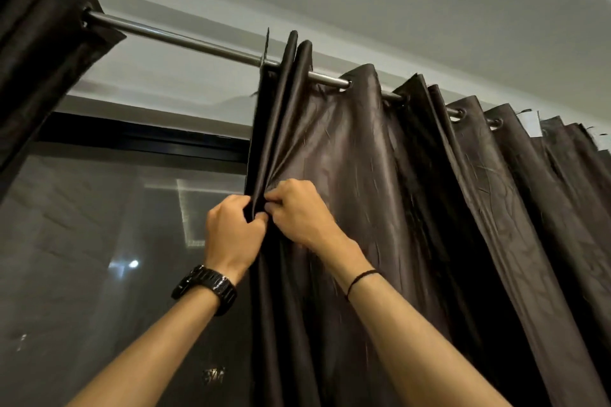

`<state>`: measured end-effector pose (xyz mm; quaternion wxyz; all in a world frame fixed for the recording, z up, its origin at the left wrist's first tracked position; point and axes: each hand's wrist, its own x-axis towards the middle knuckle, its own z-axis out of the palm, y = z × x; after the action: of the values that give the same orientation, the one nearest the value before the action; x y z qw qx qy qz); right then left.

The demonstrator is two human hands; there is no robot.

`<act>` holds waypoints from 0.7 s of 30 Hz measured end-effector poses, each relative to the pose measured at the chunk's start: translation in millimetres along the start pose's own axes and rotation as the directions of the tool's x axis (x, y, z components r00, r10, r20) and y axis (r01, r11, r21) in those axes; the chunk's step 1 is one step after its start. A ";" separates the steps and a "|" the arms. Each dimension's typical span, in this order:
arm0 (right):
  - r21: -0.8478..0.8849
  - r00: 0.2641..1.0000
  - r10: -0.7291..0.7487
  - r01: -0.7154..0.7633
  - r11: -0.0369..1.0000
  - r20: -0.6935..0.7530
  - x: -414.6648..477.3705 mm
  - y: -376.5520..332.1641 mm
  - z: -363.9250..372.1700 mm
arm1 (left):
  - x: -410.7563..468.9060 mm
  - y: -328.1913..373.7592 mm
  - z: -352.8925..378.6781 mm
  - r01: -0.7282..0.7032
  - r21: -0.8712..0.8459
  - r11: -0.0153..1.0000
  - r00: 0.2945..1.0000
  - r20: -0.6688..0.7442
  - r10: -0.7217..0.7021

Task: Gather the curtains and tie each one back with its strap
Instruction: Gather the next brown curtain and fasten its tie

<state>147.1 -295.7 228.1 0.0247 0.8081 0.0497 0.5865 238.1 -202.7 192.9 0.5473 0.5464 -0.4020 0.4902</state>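
Though a white tag (pixel 532 122) shows at the top hem of the right curtain (pixel 380 175), we cannot read anything on it. This dark, shiny curtain hangs by eyelets from the metal rod (pixel 185 40), its folds running top to bottom, right of the window (pixel 99 241). We see both arms raised: the left hand (pixel 231 231), black watch (pixel 205 289) at its wrist, and the right hand (pixel 297 211) meet at the curtain's leading edge, fingers curled, each pinching the folds. The left curtain (pixel 43 26) hangs bunched at the rod's far left
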 end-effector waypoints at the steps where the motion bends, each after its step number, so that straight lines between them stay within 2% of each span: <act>1: -0.037 1.000 -0.020 0.019 0.999 -0.016 -5.2 5.1 -1.9 | -1.9 -3.6 -1.9 0.000 -0.004 1.000 1.000 0.010 0.000; 2: -0.103 0.997 -0.023 0.015 0.995 -0.077 -11.5 13.7 -4.2 | -4.2 -5.5 -1.9 -0.003 -0.017 1.000 1.000 0.016 0.004; 4: -0.213 0.941 0.043 -0.120 0.970 -0.337 -28.8 35.0 -15.0 | -9.2 -2.0 1.3 -0.020 -0.059 0.998 1.000 0.020 0.021; 6: -0.257 0.785 0.170 -0.387 0.886 -0.596 -42.6 64.0 -28.3 | -12.1 3.8 8.3 -0.036 -0.088 0.996 0.999 0.014 0.037; 8: -0.214 0.669 0.352 -0.610 0.763 -0.654 -51.8 94.1 -43.5 | -11.2 9.2 15.5 -0.049 -0.048 0.998 0.999 0.002 0.049; 9: -0.177 0.650 0.437 -0.660 0.730 -0.622 -54.9 108.3 -49.2 | -9.7 12.1 19.2 -0.057 -0.006 0.998 0.998 -0.001 0.057; 12: -0.061 0.681 0.564 -0.661 0.748 -0.468 -61.9 137.6 -54.9 | -5.8 22.5 26.1 -0.078 0.069 0.995 0.997 -0.013 0.079; 16: 0.044 0.723 0.528 -0.572 0.819 -0.445 -60.4 138.7 -48.9 | -2.5 30.8 28.4 -0.087 0.072 0.994 0.996 -0.017 0.088; 18: 0.014 0.783 0.432 -0.477 0.879 -0.447 -48.5 117.9 -34.3 | -0.2 28.3 27.2 -0.107 0.040 0.993 0.994 -0.027 0.108; 21: -0.002 0.930 0.210 -0.221 0.975 -0.301 -19.1 58.2 -2.3 | 3.7 22.4 23.5 -0.144 0.032 0.989 0.986 -0.083 0.146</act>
<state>142.0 -355.8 216.4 -0.0329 0.7100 -0.0467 0.7019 219.2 -227.4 203.0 0.5199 0.5013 -0.4106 0.5566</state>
